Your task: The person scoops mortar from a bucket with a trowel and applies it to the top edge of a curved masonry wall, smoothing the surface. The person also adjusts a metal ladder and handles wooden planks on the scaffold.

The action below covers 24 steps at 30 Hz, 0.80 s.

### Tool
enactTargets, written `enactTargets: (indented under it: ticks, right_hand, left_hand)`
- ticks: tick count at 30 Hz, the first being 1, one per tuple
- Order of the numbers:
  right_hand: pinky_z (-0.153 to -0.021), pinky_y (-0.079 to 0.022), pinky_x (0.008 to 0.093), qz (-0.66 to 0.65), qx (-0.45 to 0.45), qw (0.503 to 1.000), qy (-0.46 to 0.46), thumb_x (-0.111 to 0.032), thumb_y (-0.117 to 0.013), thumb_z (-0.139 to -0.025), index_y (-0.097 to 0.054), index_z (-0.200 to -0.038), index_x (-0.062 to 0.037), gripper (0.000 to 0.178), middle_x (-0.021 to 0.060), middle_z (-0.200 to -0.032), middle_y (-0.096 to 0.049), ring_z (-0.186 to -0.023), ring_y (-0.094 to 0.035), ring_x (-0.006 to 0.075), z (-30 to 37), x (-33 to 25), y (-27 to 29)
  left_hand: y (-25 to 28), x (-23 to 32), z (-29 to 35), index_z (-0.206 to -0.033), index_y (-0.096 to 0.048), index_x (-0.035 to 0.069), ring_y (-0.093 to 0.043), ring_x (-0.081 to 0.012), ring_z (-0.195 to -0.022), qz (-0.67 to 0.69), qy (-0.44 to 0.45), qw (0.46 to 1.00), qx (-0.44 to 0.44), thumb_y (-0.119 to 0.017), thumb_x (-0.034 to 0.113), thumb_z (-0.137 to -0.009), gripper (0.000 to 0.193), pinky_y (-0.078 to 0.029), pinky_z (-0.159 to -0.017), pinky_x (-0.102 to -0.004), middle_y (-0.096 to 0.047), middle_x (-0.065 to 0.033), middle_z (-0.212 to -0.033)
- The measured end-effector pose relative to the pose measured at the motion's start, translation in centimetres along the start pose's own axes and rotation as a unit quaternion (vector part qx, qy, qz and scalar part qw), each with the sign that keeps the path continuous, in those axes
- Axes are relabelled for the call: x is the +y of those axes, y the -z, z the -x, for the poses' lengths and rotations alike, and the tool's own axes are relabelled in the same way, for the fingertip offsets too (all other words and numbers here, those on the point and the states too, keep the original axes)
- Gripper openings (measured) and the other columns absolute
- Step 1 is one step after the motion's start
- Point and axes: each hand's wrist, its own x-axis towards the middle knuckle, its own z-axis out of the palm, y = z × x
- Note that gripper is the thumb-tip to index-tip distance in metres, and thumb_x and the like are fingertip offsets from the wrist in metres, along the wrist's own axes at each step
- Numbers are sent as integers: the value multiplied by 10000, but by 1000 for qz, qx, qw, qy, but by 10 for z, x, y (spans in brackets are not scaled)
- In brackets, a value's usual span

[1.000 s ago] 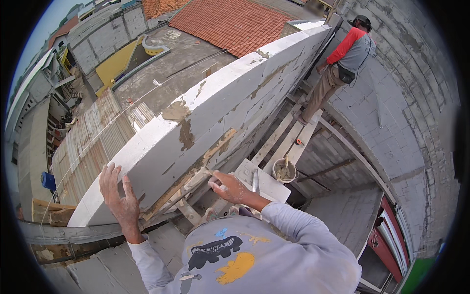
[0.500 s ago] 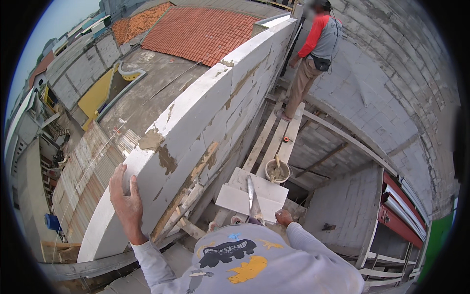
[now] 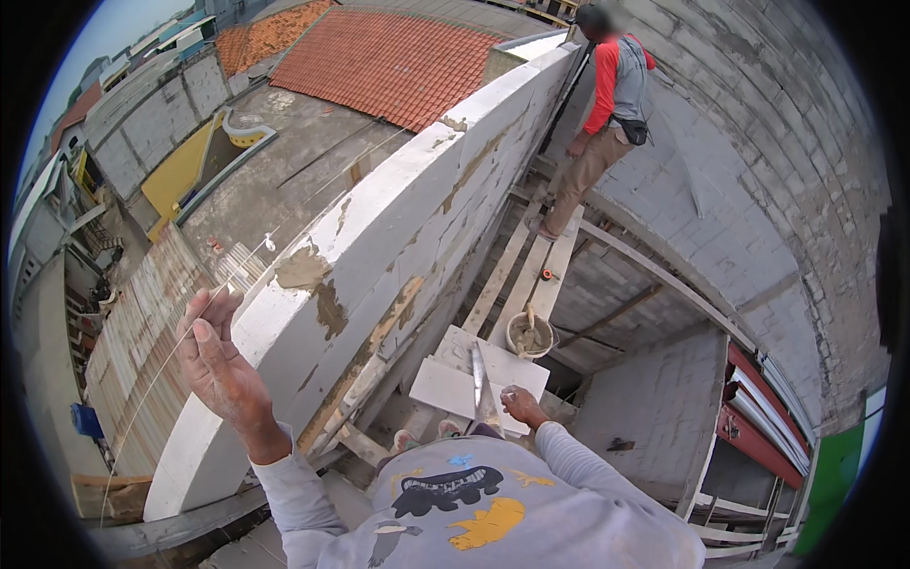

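Note:
My left hand [image 3: 223,365] is raised beside the rounded end of the white block wall [image 3: 261,332]. Its thumb and fingers close around a thin taut string [image 3: 152,384] that runs along the wall's outer side. Lower right, my right hand [image 3: 523,406] hovers at the edge of some pale lightweight blocks [image 3: 441,387], fingers curled in; whatever they may hold is hidden. A long metal blade [image 3: 477,368] lies across those blocks, its lower end near my body. Grey mortar patches [image 3: 303,269] sit on the wall top.
A bucket of mortar [image 3: 529,336] with a handle sticking out stands beyond the blocks. An orange-and-black tape measure [image 3: 547,275] rests on the plank walkway [image 3: 524,284]. Farther along, a co-worker [image 3: 607,114] in red sleeves stands on the planks. An opening [image 3: 607,303] drops away right of them.
My left hand has left the wall's edge, moved outward and closed on the string. My right hand has shifted slightly left and up. The co-worker has turned and lowered an arm.

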Motion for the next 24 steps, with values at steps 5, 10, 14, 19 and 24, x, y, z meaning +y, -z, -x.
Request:
enactTargets:
  ticks: [5, 10, 14, 19, 24]
  right_hand:
    - [-763, -585, 361, 25, -43, 998, -46, -264, -580, -971, -670, -1131, 17, 336, 128, -934, -737, -780, -752, 219, 23, -18, 14]
    - [-765, -587, 352, 14, -49, 988, -143, -283, -572, -967, -687, -1119, 19, 357, 128, -930, -742, -771, -753, 217, 34, -22, 16]
    - [-987, -516, 455, -18, -61, 987, -144, -379, -555, -933, -704, -1172, -72, 416, 197, -1190, -710, -1108, -679, 360, 24, -6, -1]
    - [-1048, -470, 481, -6, -62, 993, -105, -402, -535, -939, -710, -1175, -72, 442, 206, -1273, -670, -1205, -614, 397, 20, -24, -12]
    - [-1048, -468, 480, 17, -69, 992, -109, -395, -538, -942, -707, -1179, -71, 435, 214, -1280, -661, -1202, -610, 405, 25, -36, -11]
  left_hand:
    - [11, -19, 16, -1201, -613, -24, -675, -245, -1025, -10, -3, 1000, 19, -477, 214, -1095, 294, -520, -978, -433, -667, -141, -1081]
    - [8, -26, 22, -1174, -617, -9, -663, -229, -991, -9, -8, 1000, 28, -497, 220, -1093, 271, -518, -939, -424, -653, -126, -1047]
    - [10, -31, 24, -1153, -614, -3, -648, -222, -972, -12, -7, 1000, 11, -495, 218, -1092, 258, -514, -935, -415, -650, -125, -1041]
    - [12, -34, 22, -1171, -600, 0, -637, -218, -973, -38, 0, 999, 0, -494, 207, -1087, 247, -508, -947, -411, -652, -120, -1035]
    - [2, -19, 7, -1261, -590, 2, -632, -213, -967, -58, -35, 998, -16, -530, 247, -1068, 317, -508, -948, -408, -660, -122, -1042]
